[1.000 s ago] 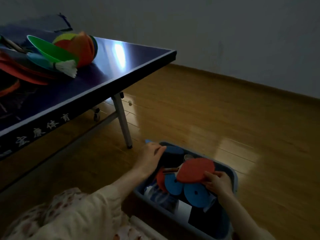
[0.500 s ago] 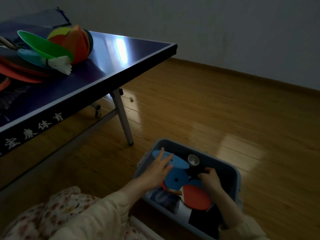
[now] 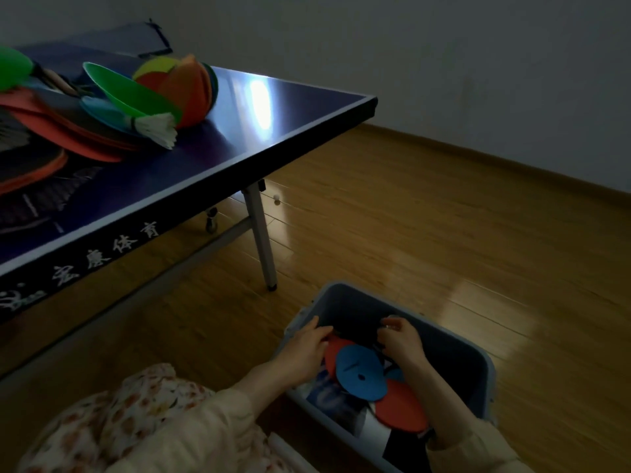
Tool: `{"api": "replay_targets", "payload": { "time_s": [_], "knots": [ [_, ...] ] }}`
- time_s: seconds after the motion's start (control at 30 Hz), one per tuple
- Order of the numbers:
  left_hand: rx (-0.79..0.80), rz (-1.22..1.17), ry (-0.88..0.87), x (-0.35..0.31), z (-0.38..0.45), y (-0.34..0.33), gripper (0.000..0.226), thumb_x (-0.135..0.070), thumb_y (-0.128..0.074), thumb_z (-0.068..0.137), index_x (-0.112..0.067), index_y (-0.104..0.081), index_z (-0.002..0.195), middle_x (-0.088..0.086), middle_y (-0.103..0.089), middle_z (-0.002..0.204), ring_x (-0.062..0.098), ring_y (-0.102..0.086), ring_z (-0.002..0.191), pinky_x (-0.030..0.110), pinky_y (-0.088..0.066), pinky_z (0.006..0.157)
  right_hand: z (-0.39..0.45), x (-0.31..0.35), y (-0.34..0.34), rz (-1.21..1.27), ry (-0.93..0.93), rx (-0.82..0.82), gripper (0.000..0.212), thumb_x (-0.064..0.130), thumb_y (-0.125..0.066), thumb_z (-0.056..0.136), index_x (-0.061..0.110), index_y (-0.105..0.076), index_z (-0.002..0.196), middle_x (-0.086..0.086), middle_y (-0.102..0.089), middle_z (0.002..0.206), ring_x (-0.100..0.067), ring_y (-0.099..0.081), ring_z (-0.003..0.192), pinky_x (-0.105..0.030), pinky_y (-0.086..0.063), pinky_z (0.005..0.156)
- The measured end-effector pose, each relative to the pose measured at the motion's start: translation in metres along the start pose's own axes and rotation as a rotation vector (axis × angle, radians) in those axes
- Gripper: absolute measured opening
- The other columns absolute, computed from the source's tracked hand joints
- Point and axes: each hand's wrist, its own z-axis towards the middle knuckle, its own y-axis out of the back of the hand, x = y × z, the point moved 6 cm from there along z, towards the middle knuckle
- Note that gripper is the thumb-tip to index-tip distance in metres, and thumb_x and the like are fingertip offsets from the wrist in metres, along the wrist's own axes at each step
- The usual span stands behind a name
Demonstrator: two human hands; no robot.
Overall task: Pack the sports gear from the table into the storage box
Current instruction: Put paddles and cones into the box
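Note:
The grey-blue storage box (image 3: 479, 367) stands on the floor at the lower right. Inside lie a blue round paddle (image 3: 358, 370), red paddles (image 3: 404, 409) and dark items. My left hand (image 3: 305, 348) is at the box's near-left corner, fingers stretched flat over the edge of a red paddle (image 3: 333, 349). My right hand (image 3: 401, 341) is curled over dark items in the middle of the box; what it holds is hidden. On the blue table (image 3: 239, 165) remain a green paddle (image 3: 129, 93), a multicoloured folded disc (image 3: 186, 88), a white shuttlecock (image 3: 158, 129) and red paddles (image 3: 68, 139).
A metal table leg (image 3: 263, 240) stands just left of the box. A small white ball (image 3: 276, 198) lies on the wooden floor under the table's corner. A dark racket bag (image 3: 34, 189) covers the table's left part. A white tube (image 3: 290, 452) lies by my floral sleeve.
The blue and red paddles now lie stacked in the box. My left hand slid back to the near-left corner, and my right hand moved up to the middle. The view tilted towards the table.

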Motion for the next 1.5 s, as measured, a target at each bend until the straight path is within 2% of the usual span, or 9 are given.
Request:
{"api": "replay_targets", "payload": {
  "time_s": [0.23, 0.43, 0.63, 0.9, 1.07, 1.17, 1.27, 1.4, 1.5],
  "knots": [
    [-0.562, -0.059, -0.046, 0.007, -0.042, 0.115, 0.031, -0.024, -0.040, 0.102, -0.020, -0.052, 0.130, -0.003, -0.058, 0.121, 0.010, -0.055, 0.111, 0.020, -0.047, 0.089, -0.022, 0.098, -0.071, 0.141, 0.200, 0.180, 0.016, 0.017, -0.056, 0.098, 0.008, -0.061, 0.109, -0.011, -0.068, 0.096, -0.024, -0.067, 0.087, -0.034, -0.056, 0.072],
    [-0.915, 0.160, -0.302, 0.005, -0.118, 0.247, 0.021, -0.020, -0.046, 0.099, -0.017, -0.062, 0.112, -0.003, -0.064, 0.105, 0.006, -0.059, 0.096, 0.020, -0.049, 0.085, -0.095, 0.240, -0.135, 0.200, 0.587, 0.387, 0.014, 0.017, -0.055, 0.097, 0.009, -0.067, 0.096, -0.010, -0.069, 0.088, -0.024, -0.067, 0.082, -0.028, -0.054, 0.068],
    [-1.177, 0.498, -0.155, 0.053, -0.186, 0.339, 0.020, -0.015, -0.054, 0.088, -0.017, -0.066, 0.103, -0.002, -0.062, 0.103, 0.017, -0.051, 0.106, 0.032, -0.046, 0.087, -0.172, 0.340, -0.207, 0.243, 0.729, 0.553, 0.011, 0.012, -0.056, 0.096, 0.006, -0.064, 0.102, -0.010, -0.068, 0.092, -0.019, -0.067, 0.083, -0.030, -0.056, 0.077],
    [-1.169, 0.410, 0.323, 0.152, -0.230, 0.378, 0.039, -0.026, -0.059, 0.087, -0.020, -0.056, 0.125, -0.001, -0.052, 0.129, 0.021, -0.041, 0.123, 0.030, -0.035, 0.101, -0.188, 0.357, -0.316, -0.095, 0.617, 0.619, 0.038, 0.037, -0.068, 0.089, 0.017, -0.052, 0.117, -0.004, -0.064, 0.101, -0.020, -0.069, 0.085, -0.034, -0.061, 0.066],
    [-1.006, 0.211, 0.355, 0.175, -0.230, 0.366, 0.060, -0.039, -0.063, 0.085, -0.019, -0.041, 0.138, -0.001, -0.039, 0.136, 0.019, -0.039, 0.127, 0.029, -0.039, 0.101, -0.189, 0.360, -0.335, -0.122, 0.606, 0.618, 0.050, 0.029, -0.070, 0.087, 0.015, -0.046, 0.129, -0.002, -0.057, 0.109, -0.016, -0.063, 0.093, -0.029, -0.057, 0.060],
    [-1.016, 0.234, 0.336, 0.171, -0.231, 0.359, 0.062, -0.024, -0.060, 0.089, -0.020, -0.032, 0.144, 0.000, -0.029, 0.145, 0.020, -0.043, 0.125, 0.028, -0.043, 0.095, -0.186, 0.358, -0.337, -0.129, 0.609, 0.621, 0.056, 0.016, -0.069, 0.087, 0.018, -0.040, 0.135, 0.002, -0.049, 0.105, -0.018, -0.059, 0.097, -0.029, -0.056, 0.065],
    [-1.158, 0.203, 0.327, 0.169, -0.239, 0.360, 0.046, -0.016, -0.055, 0.093, -0.019, -0.041, 0.136, 0.000, -0.038, 0.134, 0.019, -0.055, 0.106, 0.029, -0.047, 0.082, -0.184, 0.356, -0.332, -0.107, 0.590, 0.647, 0.057, 0.011, -0.068, 0.088, 0.022, -0.040, 0.136, -0.002, -0.045, 0.118, -0.021, -0.058, 0.104, -0.030, -0.056, 0.066],
    [-1.281, 0.162, 0.246, 0.164, -0.246, 0.363, 0.004, -0.022, -0.051, 0.097, -0.020, -0.048, 0.097, -0.003, -0.054, 0.098, 0.012, -0.055, 0.077, 0.031, -0.047, 0.064, -0.184, 0.361, -0.319, -0.010, 0.682, 0.608, 0.033, 0.010, -0.058, 0.089, 0.023, -0.053, 0.119, -0.009, -0.061, 0.114, -0.021, -0.064, 0.092, -0.028, -0.051, 0.058],
    [-1.312, 0.303, 0.207, 0.150, -0.250, 0.366, 0.009, -0.022, -0.045, 0.100, -0.018, -0.045, 0.093, -0.001, -0.056, 0.085, 0.014, -0.054, 0.063, 0.033, -0.044, 0.050, -0.187, 0.365, -0.308, 0.052, 0.732, 0.579, 0.023, 0.011, -0.051, 0.090, 0.025, -0.059, 0.107, -0.015, -0.066, 0.104, -0.029, -0.066, 0.089, -0.033, -0.055, 0.061]
  ]
}}
